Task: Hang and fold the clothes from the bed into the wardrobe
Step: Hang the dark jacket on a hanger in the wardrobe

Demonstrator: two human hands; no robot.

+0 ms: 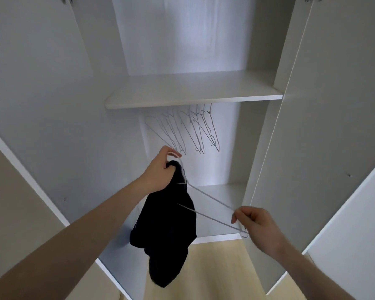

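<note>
The upper ends of the empty hangers (pixel 182 131) are hidden behind the front edge of the shelf (pixel 193 100), so the rail carrying them cannot be seen. The hook of the held hanger (pixel 208 204) is mostly covered by the left hand (pixel 160 172) and the cloth. The left fingertips are hard to make out.

The wardrobe (pixel 204 50) stands open. Its left door (pixel 30 105) and right door (pixel 333 105) are swung outward at the frame edges. Open room lies beneath the shelf, to the right of the empty hangers and above the wardrobe floor.

The left hand grips the dark garment (pixel 167 230) and the hanger neck together, fingers curled round both. The right hand (pixel 256 226) pinches the hanger's near right corner between thumb and fingers. The hanger is thin pale wire, triangular. The garment is soft, black and bunched, hanging from the hanger's left part, in front of the lower compartment. The floor (pixel 221 273) is pale wood.
</note>
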